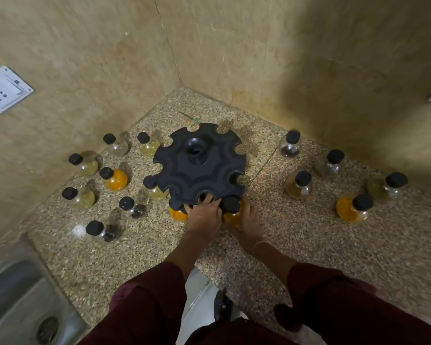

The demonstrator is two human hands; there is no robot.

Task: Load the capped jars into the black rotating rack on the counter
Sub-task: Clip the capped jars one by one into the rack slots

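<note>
The right hand (249, 219) grips an orange-filled jar (230, 205), held upright with its cap on top, at the near edge of the rack (199, 168). The left hand (204, 216) curls over that rim. The rack stands on the counter (259, 257) in the corner. Loose jars (113, 176) stand upright on both sides.

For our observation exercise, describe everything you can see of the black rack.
The rack is matte black and plastic-looking: a round top with U-shaped notches around its rim and a raised hub with a hole at its middle. It stands upright on the counter near the wall corner. The left hand grips its near rim; the right hand holds a jar at the notch beside it. The far notches are empty.
</note>
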